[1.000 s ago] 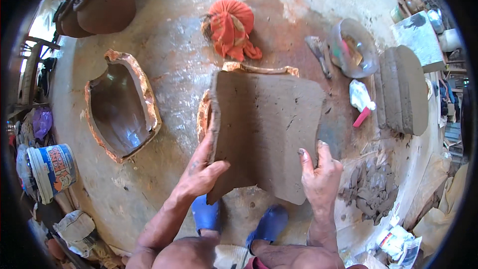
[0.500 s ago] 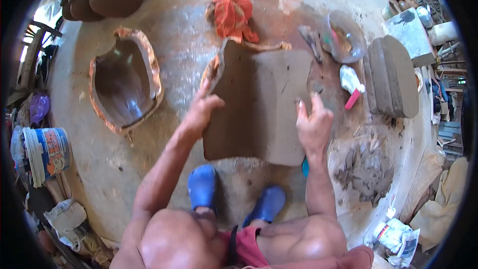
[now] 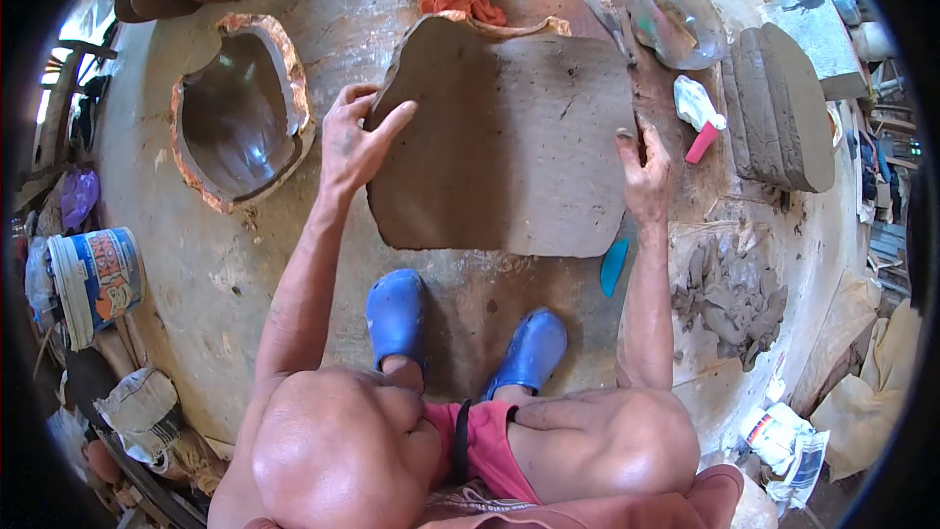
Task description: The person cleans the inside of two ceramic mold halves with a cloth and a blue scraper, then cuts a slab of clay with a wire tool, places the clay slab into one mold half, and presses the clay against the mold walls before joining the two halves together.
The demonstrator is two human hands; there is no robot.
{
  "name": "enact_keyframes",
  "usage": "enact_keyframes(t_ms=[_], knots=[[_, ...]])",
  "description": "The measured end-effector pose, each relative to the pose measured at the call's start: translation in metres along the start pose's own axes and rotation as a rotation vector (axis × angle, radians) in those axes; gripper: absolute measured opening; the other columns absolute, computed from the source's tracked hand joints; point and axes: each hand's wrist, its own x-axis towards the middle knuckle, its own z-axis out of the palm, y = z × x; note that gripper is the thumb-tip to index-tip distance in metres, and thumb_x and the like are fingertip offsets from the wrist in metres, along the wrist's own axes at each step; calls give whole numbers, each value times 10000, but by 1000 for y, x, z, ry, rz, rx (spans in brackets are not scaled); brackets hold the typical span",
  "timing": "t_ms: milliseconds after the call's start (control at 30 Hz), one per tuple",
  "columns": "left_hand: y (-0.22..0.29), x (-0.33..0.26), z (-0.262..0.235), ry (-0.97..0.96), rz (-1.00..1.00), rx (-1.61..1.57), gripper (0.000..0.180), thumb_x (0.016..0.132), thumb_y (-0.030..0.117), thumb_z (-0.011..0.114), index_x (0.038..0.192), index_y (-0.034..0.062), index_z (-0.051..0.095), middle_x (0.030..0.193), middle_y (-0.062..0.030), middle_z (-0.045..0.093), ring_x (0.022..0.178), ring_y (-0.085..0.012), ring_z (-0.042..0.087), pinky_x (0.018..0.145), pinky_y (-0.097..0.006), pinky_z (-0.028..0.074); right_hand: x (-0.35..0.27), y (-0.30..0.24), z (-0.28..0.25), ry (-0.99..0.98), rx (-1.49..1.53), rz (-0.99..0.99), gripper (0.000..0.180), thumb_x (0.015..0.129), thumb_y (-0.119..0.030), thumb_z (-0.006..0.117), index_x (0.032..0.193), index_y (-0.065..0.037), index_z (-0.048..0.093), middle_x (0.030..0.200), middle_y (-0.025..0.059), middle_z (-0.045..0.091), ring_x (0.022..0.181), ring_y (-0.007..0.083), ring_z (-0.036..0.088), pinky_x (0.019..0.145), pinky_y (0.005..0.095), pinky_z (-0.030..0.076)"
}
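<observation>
Bare concrete floor [image 3: 235,264] carries a hollow clay mould [image 3: 240,108] at left and a flat clay slab [image 3: 509,147] at centre. Left hand [image 3: 354,137] grips the slab's left edge, fingers spread; right hand [image 3: 644,168] clamps its right edge. Stacked clay blocks [image 3: 778,103] lie farther right.

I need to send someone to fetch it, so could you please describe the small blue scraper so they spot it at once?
Start at the big flat clay slab on the floor. Just off its lower right corner, below the right hand, lies the small blue scraper. It is a thin turquoise blade, far smaller than the blue clogs nearby.
</observation>
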Motion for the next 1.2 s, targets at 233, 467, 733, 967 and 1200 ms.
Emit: enact_keyframes(t_ms=[233, 467, 733, 967, 1200], knots=[[1, 44, -2, -294, -153, -851, 875, 975, 148, 674, 1676, 151, 151, 1673, -162, 295, 1477, -227, 363, 1211, -369, 301, 56, 23, 16, -154, 271, -91, 699, 993, -169, 625, 1586, 39, 318, 1562, 215, 479, 1472, 272, 424, 1189, 363, 348], [34, 45, 8, -235, 213, -303, 693, 959, -73, 474, 1613, 112, 342, 1667, -175, 325, 1550, -313, 292, 1261, -372, 256, 34, -54, 26, -154, -84, -208, 812, 902, 89, 536, 1639, -100, 253, 1497, 321, 473, 1261, 492, 566, 1005, 482, 504], [35, 42, 27, -42, 103, -56, 682, 966, -17, 497, 1615, 86, 315, 1611, -251, 380, 1492, -406, 371, 1214, -430, 338, 39, -51, 33, -74, -142, -119, 843, 904, 89, 569, 1646, -115, 223, 1396, 356, 544, 1128, 530, 624, 935, 501, 545], [17, 32, 10, -139, -93, -759, 1018, 990, 196, 652, 1657, 128, -114, 1738, -186, 10, 1599, -249, 56, 1272, -371, 127, 21, -7, 4, -136, 558, 36, 800, 1000, -194, 610, 1658, -70, 171, 1673, 212, 293, 1496, 321, 384, 1182, 380, 348], [13, -58, 3, -242, -145, -941, 976, 969, 87, 614, 1662, 98, -73, 1743, -155, -48, 1602, -242, -6, 1281, -353, 68, -59, -20, 6, -102, 306, 89, 850, 911, -117, 676, 1618, 32, 228, 1655, 207, 338, 1531, 340, 331, 1241, 414, 277]])
